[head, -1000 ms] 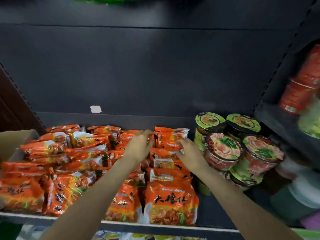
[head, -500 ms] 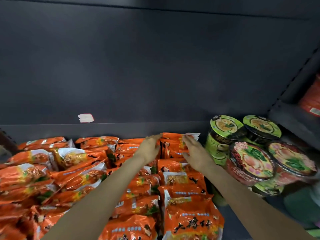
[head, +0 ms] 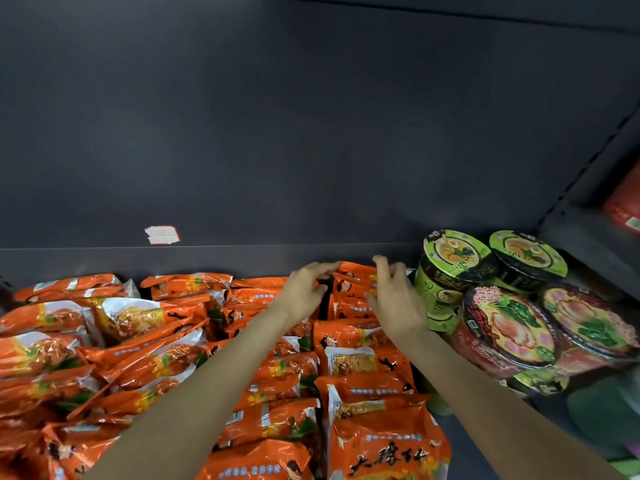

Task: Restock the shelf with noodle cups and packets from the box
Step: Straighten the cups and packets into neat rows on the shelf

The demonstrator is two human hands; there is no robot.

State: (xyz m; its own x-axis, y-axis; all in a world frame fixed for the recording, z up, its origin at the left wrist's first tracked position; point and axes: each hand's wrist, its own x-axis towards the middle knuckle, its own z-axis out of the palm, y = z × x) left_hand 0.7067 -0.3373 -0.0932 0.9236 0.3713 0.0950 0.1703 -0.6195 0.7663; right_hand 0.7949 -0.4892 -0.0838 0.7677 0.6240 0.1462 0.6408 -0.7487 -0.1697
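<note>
At the back of the dark shelf, both of my hands are reaching into the rearmost orange noodle packets. My left hand is stretched forward with its fingers laid over the top edge of the rear packet and the thumb tucked in against its left side, so it looks to be lightly pinching that packet's corner. My right hand sits just beside it, on the packet's right side, fingers loosely spread and bent; I cannot tell whether it is really gripping the packet or only touching it. Rows of orange noodle packets fill the shelf from the left edge to the middle, lying overlapped and tilted, with a nearer column running toward me under my right forearm. To the right of the packets, touching one another, stand green-lidded noodle cups at the back and red bowls with pictured lids in front, stacked and leaning. A small torn white label is stuck to the back panel above the packets. Red packaging, blurred, shows in the neighbouring bay at far right.
</note>
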